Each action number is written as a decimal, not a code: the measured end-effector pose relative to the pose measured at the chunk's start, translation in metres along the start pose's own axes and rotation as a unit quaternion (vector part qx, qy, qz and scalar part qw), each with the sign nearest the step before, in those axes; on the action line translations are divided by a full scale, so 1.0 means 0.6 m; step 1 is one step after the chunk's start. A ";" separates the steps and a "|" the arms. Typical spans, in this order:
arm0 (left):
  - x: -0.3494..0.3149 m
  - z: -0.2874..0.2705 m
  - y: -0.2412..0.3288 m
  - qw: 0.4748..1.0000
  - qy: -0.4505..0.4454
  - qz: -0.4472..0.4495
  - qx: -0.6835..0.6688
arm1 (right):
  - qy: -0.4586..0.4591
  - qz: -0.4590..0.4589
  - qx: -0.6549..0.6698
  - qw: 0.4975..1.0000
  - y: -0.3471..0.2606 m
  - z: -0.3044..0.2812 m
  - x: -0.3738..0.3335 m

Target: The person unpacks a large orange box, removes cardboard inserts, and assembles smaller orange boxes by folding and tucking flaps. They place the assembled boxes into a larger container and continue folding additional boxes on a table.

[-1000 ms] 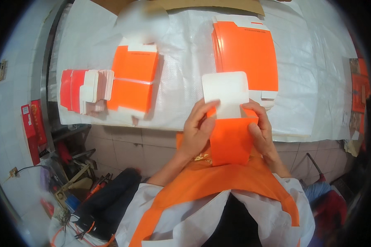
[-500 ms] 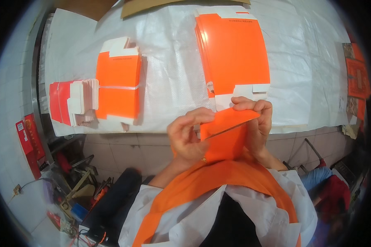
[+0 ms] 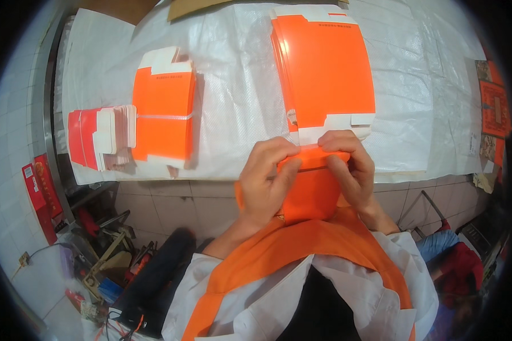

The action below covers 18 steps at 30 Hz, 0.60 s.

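Note:
Between my two hands, close to my chest and just off the table's near edge, is an orange cardboard box [image 3: 310, 196]. Its top flap lies almost level, with a thin dark slit beneath the flap's edge. My left hand [image 3: 270, 179] pinches the box's left upper corner between thumb and fingers. On the opposite corner, my right hand [image 3: 352, 170] grips with its thumb on the near face and its fingers over the top. Just beyond my hands lies a stack of flat orange cartons [image 3: 327, 74] with white tabs. The lower part of the box blends into my orange apron.
Left on the white-sheeted table [image 3: 239, 85] lie a strapped bundle of orange cartons [image 3: 164, 113] and a strapped bundle of red cartons [image 3: 83, 139]. Brown cardboard [image 3: 210, 7] lies along the far edge. Tools and clutter [image 3: 114, 256] fill the floor at left.
The box's flap has come down from a slant to nearly level. Both thumbs have moved onto the near side of its edge, and my hands sit more evenly at the two corners.

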<state>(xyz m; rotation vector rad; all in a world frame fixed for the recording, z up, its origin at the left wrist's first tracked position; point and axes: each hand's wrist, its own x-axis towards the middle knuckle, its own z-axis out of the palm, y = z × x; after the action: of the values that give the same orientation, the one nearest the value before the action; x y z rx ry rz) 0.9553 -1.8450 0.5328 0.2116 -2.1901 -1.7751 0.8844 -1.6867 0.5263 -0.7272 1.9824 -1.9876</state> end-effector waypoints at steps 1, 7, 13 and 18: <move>0.000 -0.002 -0.001 1.000 -0.010 -0.009 0.011 | -0.008 -0.002 -0.009 1.000 0.000 -0.002 0.002; -0.007 0.011 -0.001 0.997 -0.017 -0.030 -0.062 | -0.039 0.002 -0.015 0.999 -0.003 -0.007 0.003; -0.010 0.024 -0.028 0.992 0.011 0.124 -0.025 | -0.048 -0.017 0.001 0.999 0.017 -0.012 -0.005; -0.015 0.022 -0.028 0.995 0.017 0.093 -0.032 | -0.070 -0.057 -0.013 0.996 0.032 -0.019 -0.013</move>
<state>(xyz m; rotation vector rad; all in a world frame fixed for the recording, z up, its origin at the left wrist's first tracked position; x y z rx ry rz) 0.9579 -1.8338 0.5126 0.0213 -2.0531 -1.7224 0.8820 -1.6742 0.5063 -0.9788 1.9274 -1.9182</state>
